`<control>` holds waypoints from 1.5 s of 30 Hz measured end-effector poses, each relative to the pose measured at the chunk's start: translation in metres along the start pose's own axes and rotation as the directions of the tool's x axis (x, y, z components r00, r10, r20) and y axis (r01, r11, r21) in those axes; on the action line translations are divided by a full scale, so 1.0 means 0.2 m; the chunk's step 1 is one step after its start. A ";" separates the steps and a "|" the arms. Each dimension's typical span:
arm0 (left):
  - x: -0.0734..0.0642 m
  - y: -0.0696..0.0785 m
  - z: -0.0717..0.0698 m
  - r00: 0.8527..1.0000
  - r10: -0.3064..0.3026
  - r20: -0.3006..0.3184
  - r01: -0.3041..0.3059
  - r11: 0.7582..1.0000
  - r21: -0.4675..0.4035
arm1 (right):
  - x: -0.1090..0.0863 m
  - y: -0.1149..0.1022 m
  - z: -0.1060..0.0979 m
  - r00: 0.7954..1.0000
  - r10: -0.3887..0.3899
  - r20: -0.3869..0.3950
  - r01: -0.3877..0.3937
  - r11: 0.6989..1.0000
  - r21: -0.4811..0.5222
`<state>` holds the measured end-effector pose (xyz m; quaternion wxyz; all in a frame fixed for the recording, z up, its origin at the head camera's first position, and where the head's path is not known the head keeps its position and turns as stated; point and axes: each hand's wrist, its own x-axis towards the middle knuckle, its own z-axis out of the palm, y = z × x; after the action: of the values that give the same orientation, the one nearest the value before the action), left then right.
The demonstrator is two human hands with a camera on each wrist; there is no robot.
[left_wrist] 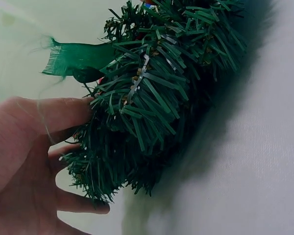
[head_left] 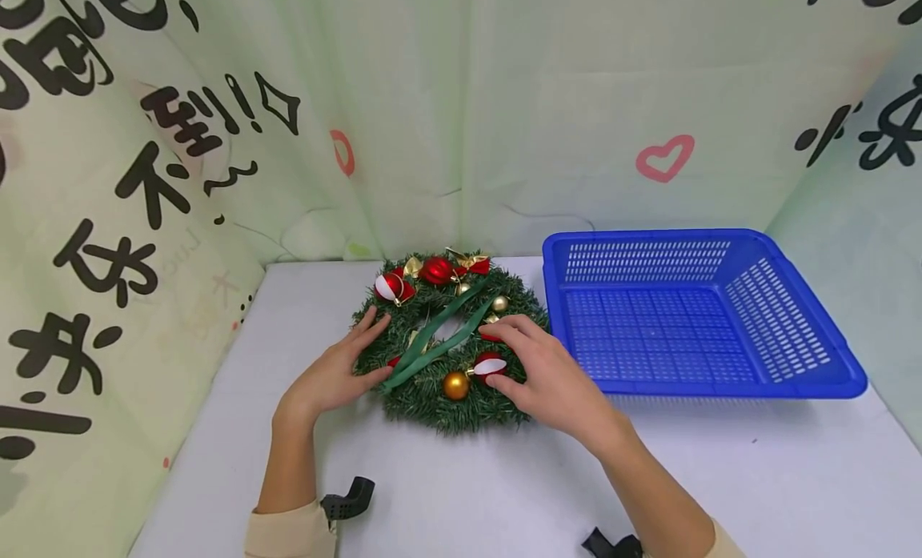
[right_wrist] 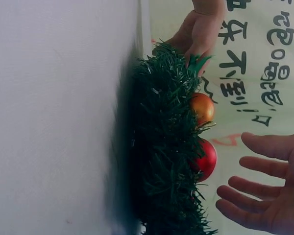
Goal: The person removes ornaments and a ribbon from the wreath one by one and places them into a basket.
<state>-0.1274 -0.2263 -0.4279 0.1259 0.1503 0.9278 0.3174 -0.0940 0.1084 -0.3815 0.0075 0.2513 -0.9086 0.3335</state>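
Green and bristly, a wreath (head_left: 432, 410) is lying on the desk (head_left: 461, 486). The left hand (head_left: 337, 371) is resting on the wreath's left side, fingers spread; the right hand (head_left: 549, 375) is hovering over its right side, fingers loosely parted. Ribbon (head_left: 432, 329) is crossing the wreath's middle, and a blue basket (head_left: 720, 386) is standing just right of it.

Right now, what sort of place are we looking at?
Probably a small tabletop work booth, though the room beyond is hidden. A white table stands against printed fabric curtains on several sides, with a decorated wreath and a blue plastic basket on it.
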 end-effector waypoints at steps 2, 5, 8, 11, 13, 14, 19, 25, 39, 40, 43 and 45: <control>0.01 0.00 0.00 1.000 0.007 0.000 -0.007 1.000 -0.009 | 0.00 0.01 0.00 1.000 0.008 0.008 -0.008 1.000 -0.001; 0.01 -0.01 0.00 1.000 0.012 0.001 -0.012 1.000 -0.018 | 0.01 0.02 0.01 0.999 0.022 0.027 -0.022 1.000 0.003; 0.01 -0.01 -0.01 1.000 0.007 -0.001 -0.007 1.000 -0.027 | 0.02 0.03 0.02 0.998 0.031 0.049 -0.032 0.999 0.009; 0.01 -0.02 -0.01 1.000 -0.002 -0.007 0.001 0.999 -0.036 | 0.03 0.04 0.03 0.997 0.033 0.064 -0.034 0.999 0.017; 0.01 -0.02 -0.01 1.000 -0.003 -0.009 0.002 0.999 -0.039 | 0.04 0.04 0.04 0.997 0.032 0.072 -0.034 0.999 0.023; 0.01 -0.03 -0.01 1.000 -0.002 -0.010 0.002 0.999 -0.038 | 0.04 0.04 0.04 0.997 0.033 0.074 -0.035 0.999 0.027; 0.01 -0.05 0.00 1.000 0.010 -0.005 -0.010 0.999 -0.047 | 0.04 0.06 0.05 0.994 0.049 0.094 -0.052 0.998 0.027; 0.01 -0.08 0.00 1.000 -0.002 0.002 0.002 0.997 -0.072 | 0.05 0.07 0.07 0.992 0.061 0.113 -0.063 0.998 0.014; 0.01 -0.11 0.00 1.000 -0.002 0.023 0.004 0.996 -0.093 | 0.05 0.09 0.09 0.994 0.029 0.102 -0.028 1.000 -0.004; 0.01 -0.11 0.00 1.000 0.000 0.025 0.002 0.995 -0.097 | 0.05 0.09 0.10 0.994 0.028 0.102 -0.027 1.000 -0.008; 0.01 -0.11 0.00 0.999 0.002 0.035 0.002 0.994 -0.106 | 0.04 0.09 0.11 0.994 0.026 0.103 -0.025 1.000 -0.013; 0.01 -0.11 0.01 0.999 0.001 0.039 0.003 0.994 -0.110 | 0.04 0.10 0.12 0.994 0.029 0.106 -0.028 1.000 -0.012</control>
<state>-0.1339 -0.2417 -0.4435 0.1524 0.1489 0.9064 0.3649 -0.1061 0.1029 -0.4103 -0.0440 0.2556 -0.9130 0.3148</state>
